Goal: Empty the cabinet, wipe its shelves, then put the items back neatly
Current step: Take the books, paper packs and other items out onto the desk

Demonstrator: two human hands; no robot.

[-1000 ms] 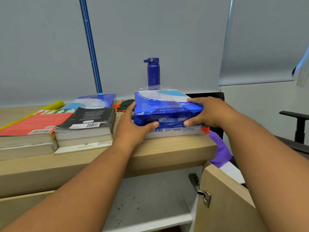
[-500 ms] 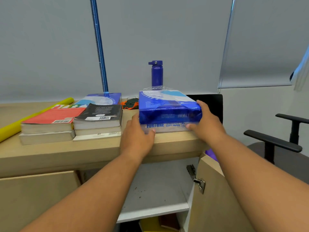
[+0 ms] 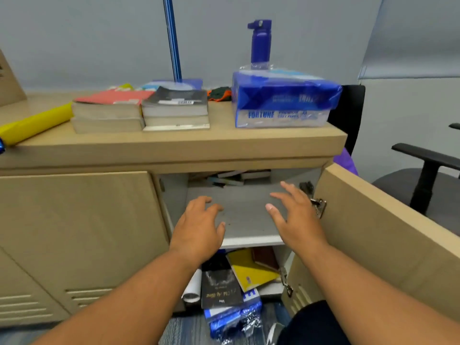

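Observation:
The open cabinet has a grey, dusty upper shelf with a few books lying at its back. My left hand and my right hand hover in front of that shelf, fingers spread, holding nothing. Two stacked blue reams of copy paper sit on the wooden cabinet top at the right. On the bottom shelf lie a black book, a yellow notebook, a brown book and a paper roll. A torn blue ream sticks out at floor level.
Two book stacks, a yellow roll, a blue bottle, a blue ruler-like pole and a green-orange cloth are on the top. The cabinet door stands open at right, an office chair behind it.
Both hands let go of the blue ream on the cabinet top and dropped down in front of the upper shelf. My view tilted down, showing the lower shelf.

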